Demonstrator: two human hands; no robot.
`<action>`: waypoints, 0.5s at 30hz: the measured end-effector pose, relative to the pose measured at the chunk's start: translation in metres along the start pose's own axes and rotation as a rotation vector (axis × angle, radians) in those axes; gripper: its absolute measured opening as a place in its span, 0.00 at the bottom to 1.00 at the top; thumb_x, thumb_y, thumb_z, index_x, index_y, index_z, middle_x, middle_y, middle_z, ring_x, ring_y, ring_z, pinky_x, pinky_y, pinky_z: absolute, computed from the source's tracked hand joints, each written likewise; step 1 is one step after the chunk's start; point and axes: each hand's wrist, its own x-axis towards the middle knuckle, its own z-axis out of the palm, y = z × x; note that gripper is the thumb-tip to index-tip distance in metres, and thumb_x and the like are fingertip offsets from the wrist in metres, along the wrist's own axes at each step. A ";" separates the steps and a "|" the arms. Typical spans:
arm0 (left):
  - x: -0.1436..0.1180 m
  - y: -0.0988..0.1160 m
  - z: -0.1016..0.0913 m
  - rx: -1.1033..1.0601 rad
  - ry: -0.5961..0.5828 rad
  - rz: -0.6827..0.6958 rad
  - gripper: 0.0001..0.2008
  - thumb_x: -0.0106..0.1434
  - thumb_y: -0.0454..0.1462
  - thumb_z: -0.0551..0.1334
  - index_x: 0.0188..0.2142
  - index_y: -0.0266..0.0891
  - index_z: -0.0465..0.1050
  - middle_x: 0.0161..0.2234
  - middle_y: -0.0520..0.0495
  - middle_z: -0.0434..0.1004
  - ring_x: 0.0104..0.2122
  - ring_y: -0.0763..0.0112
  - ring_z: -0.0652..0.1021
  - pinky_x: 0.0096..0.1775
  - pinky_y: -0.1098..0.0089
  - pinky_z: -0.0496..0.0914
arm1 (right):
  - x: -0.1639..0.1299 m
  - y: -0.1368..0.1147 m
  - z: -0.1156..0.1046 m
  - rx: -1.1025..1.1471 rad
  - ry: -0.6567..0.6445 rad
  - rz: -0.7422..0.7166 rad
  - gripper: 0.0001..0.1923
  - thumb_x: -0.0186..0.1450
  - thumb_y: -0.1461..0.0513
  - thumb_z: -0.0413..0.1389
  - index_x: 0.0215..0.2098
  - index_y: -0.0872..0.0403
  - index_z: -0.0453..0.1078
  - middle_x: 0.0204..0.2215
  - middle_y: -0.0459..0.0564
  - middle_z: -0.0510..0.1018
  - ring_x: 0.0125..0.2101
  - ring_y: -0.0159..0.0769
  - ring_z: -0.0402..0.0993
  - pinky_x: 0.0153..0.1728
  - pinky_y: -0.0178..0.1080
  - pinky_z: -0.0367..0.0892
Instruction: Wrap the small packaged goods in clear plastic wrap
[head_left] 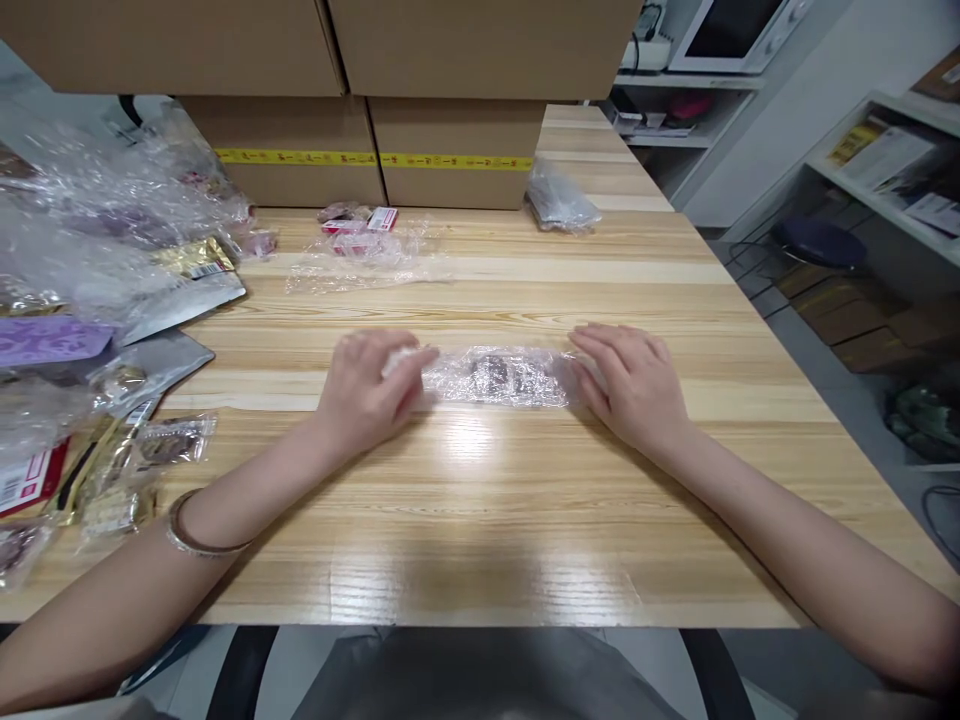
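Observation:
A long, narrow strip of crinkled clear plastic wrap [499, 378] lies across the table in front of me, with a small dark item showing through its middle. My left hand [373, 388] is closed around the strip's left end, thumb and index finger pressed together. At the right end, my right hand [630, 385] has its fingers bent over the plastic and the thumb tucked below, gripping the edge. Both palms rest close to the wood. What exactly the wrapped item is cannot be made out through the glare.
Stacked cardboard boxes [450, 150] with yellow tape stand at the back. A heap of clear plastic [112, 220] and foil packets fills the left side. Farther back lie a plastic-wrapped red and white packet [367, 235] and a grey plastic bundle [559, 198].

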 end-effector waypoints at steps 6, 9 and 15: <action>-0.005 0.038 -0.004 0.019 -0.320 0.215 0.18 0.71 0.44 0.53 0.35 0.34 0.75 0.31 0.41 0.76 0.34 0.60 0.77 0.36 0.61 0.70 | -0.003 -0.008 0.003 0.234 -0.364 -0.139 0.30 0.73 0.53 0.47 0.71 0.50 0.51 0.68 0.55 0.60 0.67 0.45 0.55 0.66 0.55 0.55; -0.009 0.038 0.003 0.189 -0.384 -0.136 0.28 0.71 0.53 0.51 0.40 0.28 0.75 0.34 0.33 0.78 0.37 0.50 0.79 0.40 0.54 0.72 | -0.004 -0.006 0.006 0.256 -0.405 -0.098 0.29 0.74 0.52 0.44 0.71 0.50 0.50 0.69 0.54 0.58 0.68 0.43 0.53 0.67 0.55 0.52; 0.007 0.047 0.012 -0.069 -0.311 -0.206 0.30 0.72 0.51 0.49 0.55 0.24 0.68 0.55 0.25 0.72 0.59 0.43 0.70 0.58 0.48 0.65 | -0.003 -0.009 0.009 0.236 -0.399 -0.099 0.29 0.75 0.52 0.44 0.70 0.53 0.53 0.69 0.55 0.57 0.69 0.44 0.52 0.67 0.55 0.52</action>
